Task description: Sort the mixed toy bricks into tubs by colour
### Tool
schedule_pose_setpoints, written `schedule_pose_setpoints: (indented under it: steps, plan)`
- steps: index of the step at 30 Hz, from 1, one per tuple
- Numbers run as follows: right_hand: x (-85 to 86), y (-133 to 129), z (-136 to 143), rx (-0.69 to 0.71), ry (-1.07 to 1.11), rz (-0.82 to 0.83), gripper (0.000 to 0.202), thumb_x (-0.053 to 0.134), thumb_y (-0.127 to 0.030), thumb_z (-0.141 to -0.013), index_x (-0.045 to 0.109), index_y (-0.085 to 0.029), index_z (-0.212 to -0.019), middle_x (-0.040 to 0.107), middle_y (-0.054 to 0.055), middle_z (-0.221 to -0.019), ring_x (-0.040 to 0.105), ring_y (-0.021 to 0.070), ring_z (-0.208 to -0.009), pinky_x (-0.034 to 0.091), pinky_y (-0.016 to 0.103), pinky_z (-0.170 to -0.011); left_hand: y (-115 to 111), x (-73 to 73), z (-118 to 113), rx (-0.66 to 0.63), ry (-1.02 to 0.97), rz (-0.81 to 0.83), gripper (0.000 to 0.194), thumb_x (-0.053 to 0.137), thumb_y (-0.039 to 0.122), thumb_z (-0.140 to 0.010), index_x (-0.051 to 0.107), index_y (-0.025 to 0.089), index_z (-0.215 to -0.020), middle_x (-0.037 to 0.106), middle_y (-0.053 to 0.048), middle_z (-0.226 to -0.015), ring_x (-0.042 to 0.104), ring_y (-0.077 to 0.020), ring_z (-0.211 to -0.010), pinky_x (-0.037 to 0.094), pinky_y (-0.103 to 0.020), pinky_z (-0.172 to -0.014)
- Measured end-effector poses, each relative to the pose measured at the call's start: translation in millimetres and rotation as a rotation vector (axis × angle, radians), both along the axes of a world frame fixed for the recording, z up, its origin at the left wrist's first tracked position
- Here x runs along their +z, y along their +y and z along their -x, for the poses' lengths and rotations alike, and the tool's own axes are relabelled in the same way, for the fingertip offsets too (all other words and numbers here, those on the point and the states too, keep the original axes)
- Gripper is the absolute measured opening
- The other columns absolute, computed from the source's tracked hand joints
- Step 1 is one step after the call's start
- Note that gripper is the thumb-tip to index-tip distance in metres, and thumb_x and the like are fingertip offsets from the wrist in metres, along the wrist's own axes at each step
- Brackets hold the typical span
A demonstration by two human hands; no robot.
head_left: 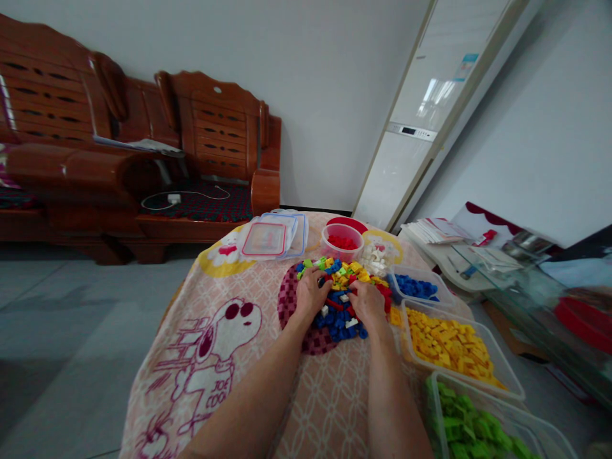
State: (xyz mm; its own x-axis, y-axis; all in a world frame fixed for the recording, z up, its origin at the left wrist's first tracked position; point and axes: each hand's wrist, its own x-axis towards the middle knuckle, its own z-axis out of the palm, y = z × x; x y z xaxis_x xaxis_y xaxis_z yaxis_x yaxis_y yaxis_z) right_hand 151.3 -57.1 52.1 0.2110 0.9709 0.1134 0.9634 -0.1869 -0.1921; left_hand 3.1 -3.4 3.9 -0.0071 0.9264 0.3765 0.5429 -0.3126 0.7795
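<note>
A mixed pile of toy building bricks (342,319), in blue, yellow, green, red and white, lies on a dark red checked round mat (288,299). My left hand (310,294) is at the pile's left side, its fingers curled in; a small dark piece shows at the fingertips, too small to name. Across from it, my right hand (367,302) reaches into the right side of the pile with bent fingers, close to red and yellow bricks. What its fingertips grip is hidden. Blue bricks with a few white ones lie between my wrists.
Right of the pile stand clear tubs of blue (415,288), yellow (452,344) and green bricks (471,424). Behind it are a pink tub of red bricks (342,242) and loose white bricks (375,258). Stacked lids (265,239) lie back left. A glass-topped table (521,293) stands right.
</note>
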Motion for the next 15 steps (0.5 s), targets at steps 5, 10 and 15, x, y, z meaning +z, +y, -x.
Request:
schedule_pose_setpoints:
  steps: [5, 10, 15]
  plan:
    - [-1.4, -0.1, -2.8, -0.002, 0.005, -0.026, 0.022, 0.054, -0.025, -0.087, 0.072, -0.025, -0.098, 0.074, 0.006, -0.098, 0.066, 0.0195, -0.095, 0.044, 0.026, -0.077, 0.5, -0.7, 0.0, -0.002, -0.002, -0.005, 0.019, 0.068, 0.027, -0.078, 0.072, 0.018, -0.094, 0.064, -0.011, -0.118, 0.062, -0.023, -0.109, 0.05, -0.037, -0.097]
    - [-4.1, 0.6, -5.0, 0.042, 0.051, -0.052, 0.028, 0.055, -0.024, -0.085, 0.072, -0.027, -0.107, 0.073, 0.004, -0.105, 0.065, 0.0206, -0.1, 0.045, 0.028, -0.081, -0.7, 2.1, 0.8, -0.008, -0.002, -0.006, 0.02, 0.068, 0.026, -0.078, 0.072, 0.016, -0.095, 0.064, -0.012, -0.118, 0.062, -0.024, -0.11, 0.05, -0.037, -0.097]
    - [-3.1, 0.2, -4.7, 0.07, 0.06, -0.022, 0.027, 0.059, -0.028, -0.084, 0.073, -0.028, -0.106, 0.074, 0.004, -0.103, 0.065, 0.0205, -0.099, 0.045, 0.028, -0.08, -1.1, 2.3, 1.4, -0.007, 0.006, -0.009, 0.019, 0.068, 0.026, -0.079, 0.072, 0.017, -0.094, 0.064, -0.011, -0.118, 0.062, -0.0237, -0.109, 0.05, -0.037, -0.097]
